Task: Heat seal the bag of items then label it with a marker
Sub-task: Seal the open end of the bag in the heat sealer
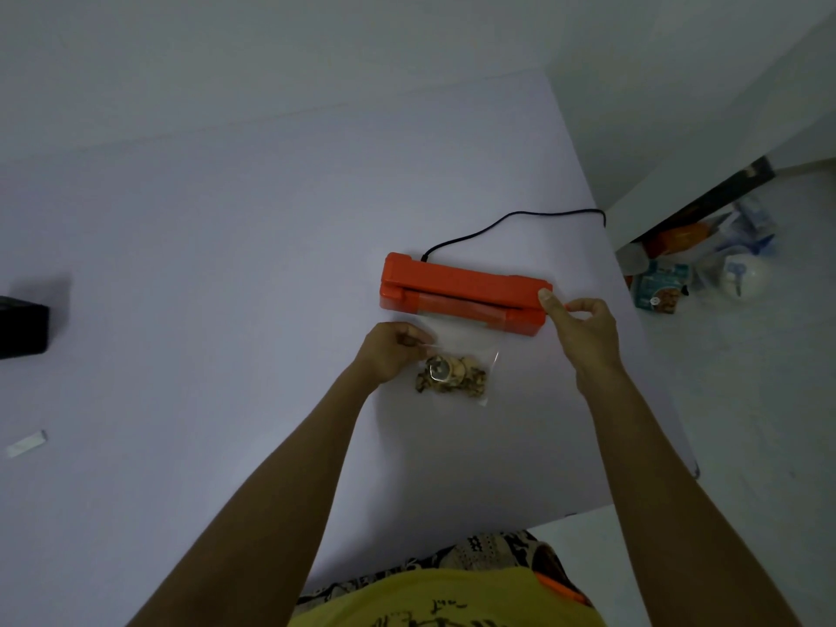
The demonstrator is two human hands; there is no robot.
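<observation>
The left hand (391, 350) pinches the near-left edge of a clear plastic bag (457, 355) between thumb and curled fingers. Just right of that hand, inside the bag, lies a small heap of brown dried pieces (452, 377) with a round pale item among them, gathered at the bag's closed end. The bag's open end runs away from the hand into the slot of an orange heat sealer (461, 289), just beyond the knuckles. The right hand (583, 330) has its thumb laid on the sealer's right end, its fingers loosely curled and holding nothing. A black cord (511, 224) leaves the sealer's far side. All rest on a white table (226, 264). Far left of the left hand sit a black box (22, 325) and a small white strip (27, 443).
</observation>
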